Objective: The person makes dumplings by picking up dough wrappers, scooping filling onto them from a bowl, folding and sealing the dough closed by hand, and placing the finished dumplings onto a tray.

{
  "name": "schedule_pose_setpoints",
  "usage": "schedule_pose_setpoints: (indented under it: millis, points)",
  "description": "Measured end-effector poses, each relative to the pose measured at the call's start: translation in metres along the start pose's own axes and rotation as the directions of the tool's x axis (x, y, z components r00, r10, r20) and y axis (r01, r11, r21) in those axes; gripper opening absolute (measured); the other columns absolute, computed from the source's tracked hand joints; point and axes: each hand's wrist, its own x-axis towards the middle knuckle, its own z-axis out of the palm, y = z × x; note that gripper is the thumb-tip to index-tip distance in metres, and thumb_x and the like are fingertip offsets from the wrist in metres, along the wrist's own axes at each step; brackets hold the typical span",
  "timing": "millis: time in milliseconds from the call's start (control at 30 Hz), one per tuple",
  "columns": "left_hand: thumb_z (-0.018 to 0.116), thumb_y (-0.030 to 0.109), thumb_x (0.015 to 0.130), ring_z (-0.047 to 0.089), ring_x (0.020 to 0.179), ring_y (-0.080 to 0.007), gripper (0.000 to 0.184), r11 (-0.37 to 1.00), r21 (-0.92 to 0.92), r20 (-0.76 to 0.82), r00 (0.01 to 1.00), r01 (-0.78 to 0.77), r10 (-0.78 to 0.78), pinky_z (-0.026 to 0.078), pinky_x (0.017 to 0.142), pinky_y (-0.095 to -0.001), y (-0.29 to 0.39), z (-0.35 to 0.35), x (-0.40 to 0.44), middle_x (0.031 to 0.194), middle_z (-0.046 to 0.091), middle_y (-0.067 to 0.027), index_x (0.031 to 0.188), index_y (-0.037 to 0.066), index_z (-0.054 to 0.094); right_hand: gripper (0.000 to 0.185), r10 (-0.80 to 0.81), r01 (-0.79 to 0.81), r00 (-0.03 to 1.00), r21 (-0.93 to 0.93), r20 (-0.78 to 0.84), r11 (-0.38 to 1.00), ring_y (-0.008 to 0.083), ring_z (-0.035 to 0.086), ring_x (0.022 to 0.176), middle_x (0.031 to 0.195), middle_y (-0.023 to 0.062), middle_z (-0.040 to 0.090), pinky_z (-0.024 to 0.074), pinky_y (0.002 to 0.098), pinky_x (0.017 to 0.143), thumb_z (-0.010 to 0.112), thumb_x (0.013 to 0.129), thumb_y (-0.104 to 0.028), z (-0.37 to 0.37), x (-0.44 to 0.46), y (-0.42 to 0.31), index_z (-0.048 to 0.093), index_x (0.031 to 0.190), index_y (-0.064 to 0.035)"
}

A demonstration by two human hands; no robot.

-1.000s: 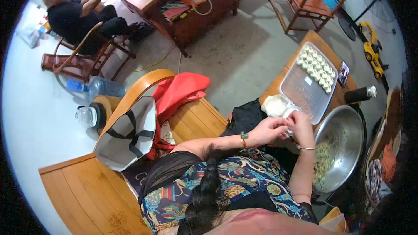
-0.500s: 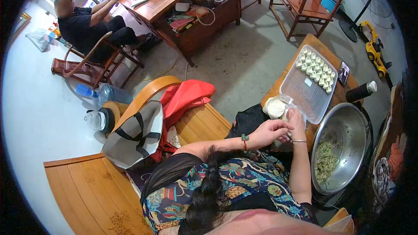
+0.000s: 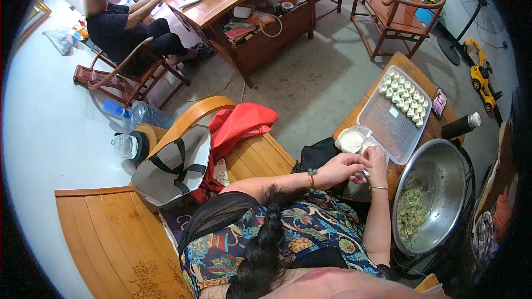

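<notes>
Close together at the near end of the small wooden table, my left hand (image 3: 347,168) and my right hand (image 3: 377,165) meet with bent, pinching fingers. Between them shows a bit of a small white dumpling (image 3: 366,174), mostly covered by the fingers. Just beyond my hands lies a pile of white dough wrappers (image 3: 350,140) in a clear plastic bag. A clear plastic tray (image 3: 382,126) holds rows of folded dumplings (image 3: 407,97) at its far end. To the right of my right hand, a large steel bowl (image 3: 448,188) contains a greenish shredded filling (image 3: 413,210).
A phone (image 3: 439,103) and a black bottle (image 3: 461,125) stand beyond the bowl. On the wooden bench (image 3: 100,232) are a grey bag (image 3: 172,171) and red cloth (image 3: 244,124). A seated person (image 3: 119,25) is at the desk (image 3: 221,5). Chairs and a fan stand behind.
The view has shifted slightly, so the room sits a little lower and further right. My hands stay together in the same place, fingers slightly shifted around the dumpling.
</notes>
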Motion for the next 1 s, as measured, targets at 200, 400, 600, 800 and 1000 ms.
schedule_pose_setpoints:
  millis: [200, 400, 600, 800, 1000]
  points:
    - [0.051, 0.012, 0.098, 0.066, 0.093, -0.0179, 0.025, 0.996, -0.091, -0.018, 1.0, -0.002, 0.001, 0.055, 0.086, -0.0303, 0.0, 0.001, -0.002, 0.102, 0.067, -0.0098, 0.115, -0.003, 0.059, 0.01, 0.429, -0.406, 0.895, 0.174, -0.124, 0.897, 0.0373, 0.06, 0.077, 0.08, 0.0186, 0.059, 0.0476, 0.0454, 0.067, 0.063, 0.083, -0.012, -0.03, 0.009, -0.014, 0.056, 0.082, -0.0055]
    - [0.048, 0.039, 0.1, 0.058, 0.112, -0.0245, 0.053, 0.914, -0.393, -0.048, 0.991, 0.098, -0.127, 0.045, 0.1, -0.0379, 0.005, 0.009, 0.018, 0.119, 0.06, -0.0125, 0.135, -0.001, 0.042, 0.009, 0.044, -0.009, 0.925, 0.094, -0.378, 0.996, 0.0341, 0.063, 0.073, 0.08, 0.0158, 0.063, 0.05, 0.0404, 0.063, 0.065, 0.086, -0.01, -0.087, -0.004, -0.052, 0.06, 0.089, -0.0033]
    - [0.045, 0.048, 0.099, 0.051, 0.124, -0.0242, 0.058, 0.896, -0.38, 0.094, 0.974, 0.229, -0.208, 0.041, 0.105, -0.0389, 0.005, 0.03, 0.035, 0.136, 0.054, -0.0108, 0.136, 0.004, 0.046, 0.019, -0.22, 0.243, 0.953, 0.09, -0.209, 0.966, 0.0309, 0.061, 0.096, 0.098, 0.0129, 0.063, 0.0499, 0.0397, 0.083, 0.07, 0.082, -0.017, -0.108, -0.058, -0.063, 0.063, 0.094, -0.0035]
    - [0.049, 0.015, 0.098, 0.06, 0.113, -0.0358, 0.036, 0.976, -0.173, -0.043, 0.989, 0.134, -0.144, 0.051, 0.098, -0.0467, -0.017, 0.047, 0.052, 0.121, 0.059, -0.02, 0.129, -0.004, 0.046, 0.044, 0.309, -0.35, 0.904, -0.097, -0.295, 0.932, 0.0303, 0.054, 0.101, 0.105, 0.0132, 0.057, 0.046, 0.0399, 0.093, 0.071, 0.082, -0.038, -0.17, -0.145, 0.013, 0.063, 0.103, -0.0009]
    - [0.054, 0.018, 0.098, 0.064, 0.105, -0.0337, 0.036, 0.951, -0.086, -0.004, 0.955, 0.296, -0.297, 0.055, 0.091, -0.0425, -0.033, 0.062, 0.062, 0.114, 0.063, -0.0187, 0.124, -0.005, 0.048, 0.035, 0.664, -0.555, 0.746, -0.504, 0.051, 0.662, 0.0322, 0.057, 0.104, 0.101, 0.0155, 0.061, 0.0463, 0.0442, 0.091, 0.07, 0.082, -0.029, -0.179, -0.207, 0.035, 0.064, 0.102, -0.0019]
